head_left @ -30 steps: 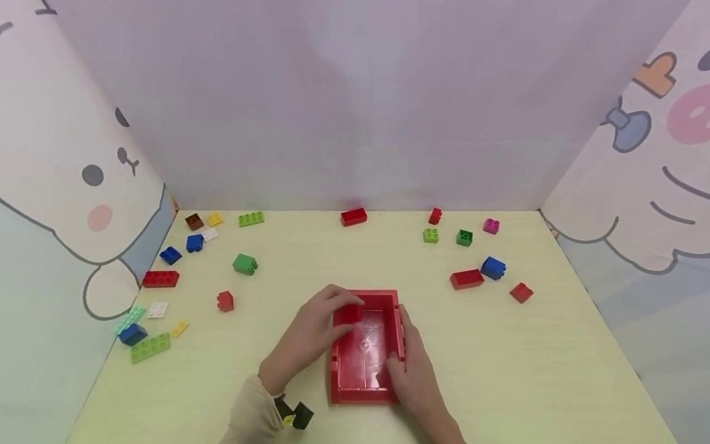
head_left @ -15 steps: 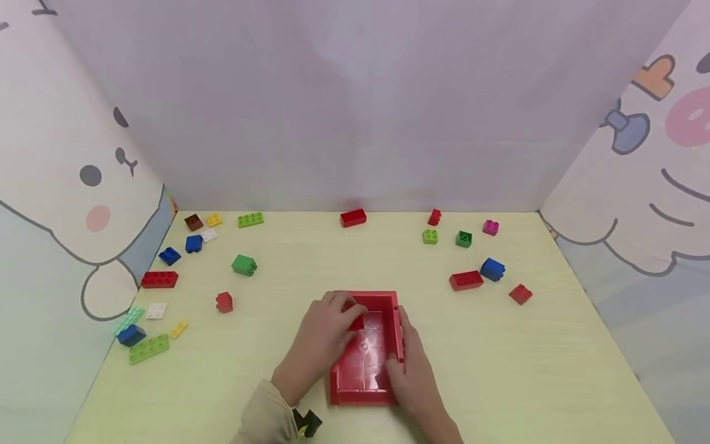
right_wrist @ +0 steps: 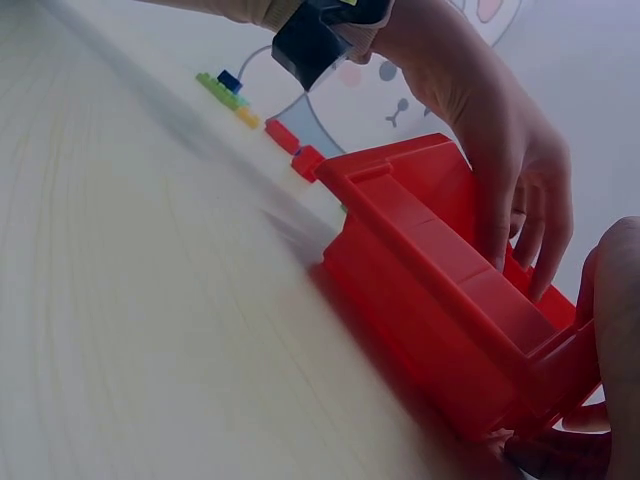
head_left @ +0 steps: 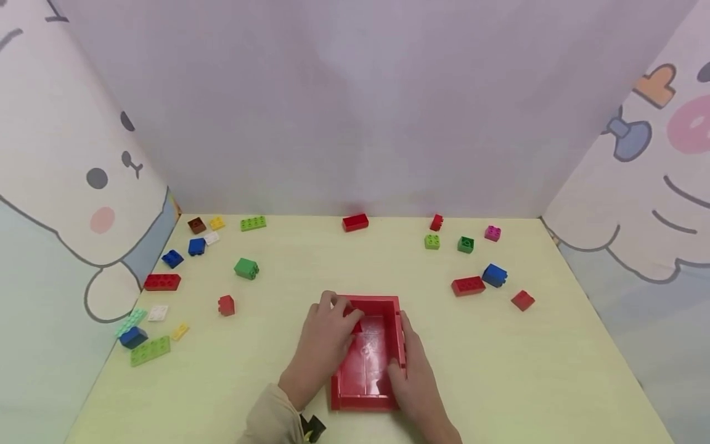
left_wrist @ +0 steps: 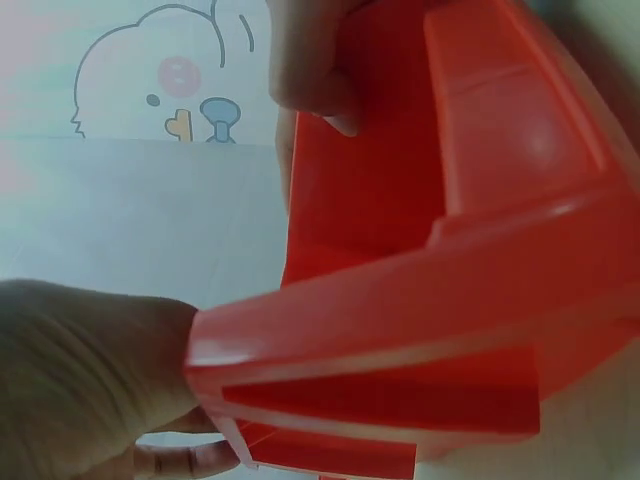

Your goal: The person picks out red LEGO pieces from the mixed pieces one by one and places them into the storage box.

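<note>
- Left hand: fingers curled downward, thumb on their near side, wrist behind them.
- Right hand: fingers pointing forward, thumb parted inward from them.

Pale yellow tabletop; red bin, coloured bricks at left, right and back.

A plain lilac-grey wall stands along the far edge of the pale yellow table, with a soft light patch high in its middle. The left wall and right wall are pale blue below, each printed with a big white pink-cheeked cartoon above. Faint grain streaks the tabletop.
</note>
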A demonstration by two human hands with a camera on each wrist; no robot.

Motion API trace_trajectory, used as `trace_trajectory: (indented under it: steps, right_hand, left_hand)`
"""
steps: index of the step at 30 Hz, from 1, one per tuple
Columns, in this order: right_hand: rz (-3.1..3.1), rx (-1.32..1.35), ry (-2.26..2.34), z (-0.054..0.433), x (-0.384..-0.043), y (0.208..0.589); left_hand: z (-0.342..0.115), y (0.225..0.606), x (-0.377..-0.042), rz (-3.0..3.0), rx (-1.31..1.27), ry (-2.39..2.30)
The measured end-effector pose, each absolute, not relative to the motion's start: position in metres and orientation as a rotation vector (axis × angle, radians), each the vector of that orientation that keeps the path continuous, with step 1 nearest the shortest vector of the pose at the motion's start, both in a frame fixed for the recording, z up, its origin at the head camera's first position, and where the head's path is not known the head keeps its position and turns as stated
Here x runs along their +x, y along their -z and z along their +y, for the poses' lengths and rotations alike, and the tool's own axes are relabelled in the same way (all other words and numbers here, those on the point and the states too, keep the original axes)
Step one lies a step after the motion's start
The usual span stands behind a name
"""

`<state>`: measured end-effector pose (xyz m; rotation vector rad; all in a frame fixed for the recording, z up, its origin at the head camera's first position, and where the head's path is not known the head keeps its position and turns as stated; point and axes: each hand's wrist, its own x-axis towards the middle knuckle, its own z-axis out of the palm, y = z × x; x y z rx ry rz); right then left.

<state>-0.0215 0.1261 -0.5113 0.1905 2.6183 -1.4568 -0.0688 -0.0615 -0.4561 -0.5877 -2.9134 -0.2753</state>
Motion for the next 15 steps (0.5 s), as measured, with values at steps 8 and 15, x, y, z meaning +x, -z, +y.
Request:
trace_trajectory:
  steps: [8,15]
  right_hand:
    - [2.569,0.277,1.451,0.121,-0.019,0.512]
    - [2.503,0.293,1.539,0.118,-0.019,0.511]
  left_hand:
    - [-0.056,0.462,-0.065,-2.889,-0.53,0.167]
    - [-0.052,0.467,-0.068,-2.907,-0.53,0.117]
